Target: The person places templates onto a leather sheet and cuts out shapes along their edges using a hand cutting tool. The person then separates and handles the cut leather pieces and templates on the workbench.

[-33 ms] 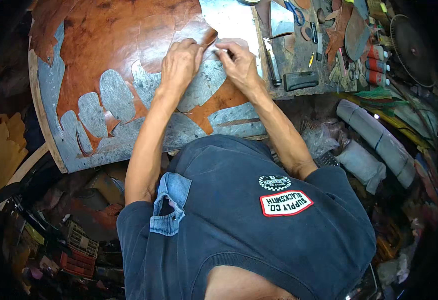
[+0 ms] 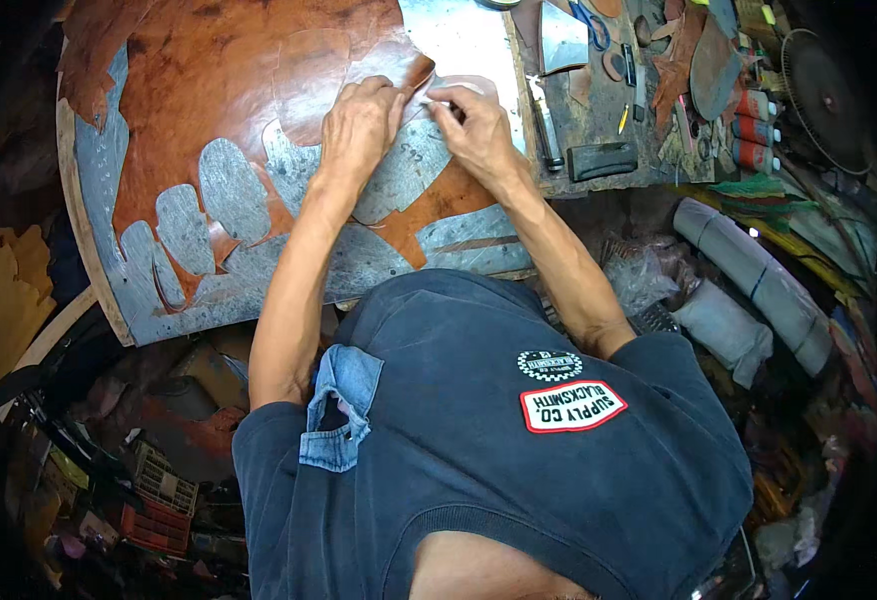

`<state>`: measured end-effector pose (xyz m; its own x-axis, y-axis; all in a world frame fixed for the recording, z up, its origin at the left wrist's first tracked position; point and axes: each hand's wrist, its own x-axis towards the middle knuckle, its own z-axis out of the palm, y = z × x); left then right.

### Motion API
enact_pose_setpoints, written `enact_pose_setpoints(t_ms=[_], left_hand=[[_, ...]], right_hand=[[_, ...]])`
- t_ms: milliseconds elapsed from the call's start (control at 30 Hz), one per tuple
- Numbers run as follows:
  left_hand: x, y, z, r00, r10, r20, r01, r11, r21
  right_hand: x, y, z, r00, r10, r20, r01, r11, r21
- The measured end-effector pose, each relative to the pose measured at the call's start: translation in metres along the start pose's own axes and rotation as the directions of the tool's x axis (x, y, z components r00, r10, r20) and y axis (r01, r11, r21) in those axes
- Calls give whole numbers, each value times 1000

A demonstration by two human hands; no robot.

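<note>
— Anything changed since the last look?
— Nothing: the left hand (image 2: 359,125) still presses flat on the brown leather (image 2: 219,90) covering the metal board (image 2: 459,235).
— And the right hand (image 2: 474,125)?
— Pinching a small white tool (image 2: 437,103) at the leather's edge.

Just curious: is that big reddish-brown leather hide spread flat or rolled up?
Spread flat: the reddish-brown leather hide lies open across the grey metal-topped board.

Both forearms stretched forward, bare to the elbow; left hand (image 2: 361,122) pressed flat, palm down; right hand (image 2: 471,128) close beside it, fingers pinched together.
</note>
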<state>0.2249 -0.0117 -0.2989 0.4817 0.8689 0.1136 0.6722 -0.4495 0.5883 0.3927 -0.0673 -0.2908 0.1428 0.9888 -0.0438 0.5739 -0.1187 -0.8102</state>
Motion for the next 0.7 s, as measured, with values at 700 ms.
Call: enact_pose_setpoints(t_ms=[700], left_hand=[[6, -1, -4, 999, -42, -8, 41, 997, -62]], right_hand=[[1, -1, -7, 997, -75, 35, 76, 996, -40]])
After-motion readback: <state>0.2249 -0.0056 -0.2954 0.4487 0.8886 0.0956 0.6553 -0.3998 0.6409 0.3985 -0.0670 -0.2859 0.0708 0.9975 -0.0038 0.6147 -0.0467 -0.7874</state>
